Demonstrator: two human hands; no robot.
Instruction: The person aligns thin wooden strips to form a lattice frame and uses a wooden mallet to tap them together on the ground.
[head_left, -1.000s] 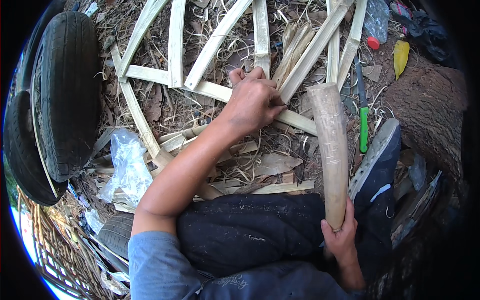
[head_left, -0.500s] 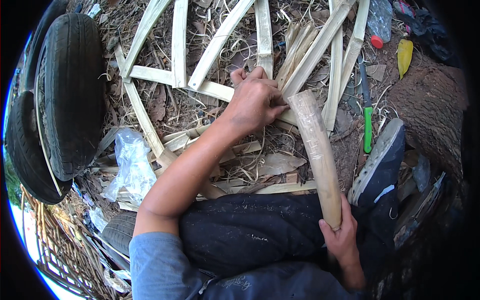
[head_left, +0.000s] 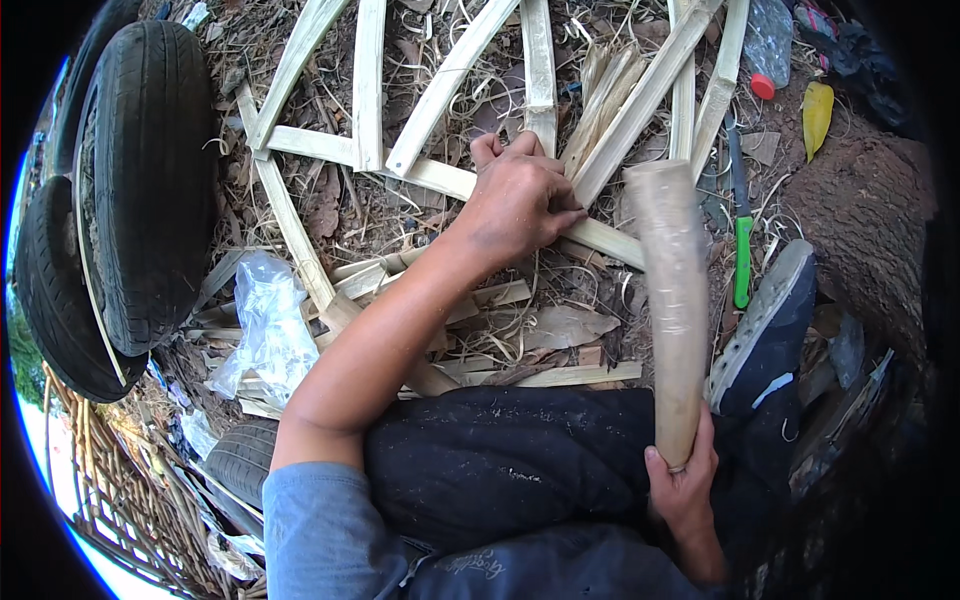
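Stretched over the slatted wooden frame, my left hand [head_left: 520,195] is closed around the crosspiece [head_left: 440,178], where slanting wooden strips [head_left: 645,105] meet it. Its thumb and forefinger are pinched beside a strip's lower end. Anything small between those fingertips is hidden. My right hand [head_left: 685,485] grips the narrow lower end of a thick, pale wooden club [head_left: 675,310]. The club stands nearly upright in the picture, its broad, slightly blurred end just right of the crosspiece and apart from it.
Old tyres [head_left: 150,190] stand at the left beside a clear plastic bag [head_left: 265,320]. A green-handled knife [head_left: 742,260] lies near my shoe [head_left: 765,320]. A tree trunk [head_left: 860,220], plastic bottle [head_left: 765,45] and yellow leaf [head_left: 817,120] are at right. Shavings litter the ground.
The club has swung to the right, away from the strips by my left hand, uncovering the crosspiece's right end. My left hand keeps its place on the frame. The view has shifted slightly.
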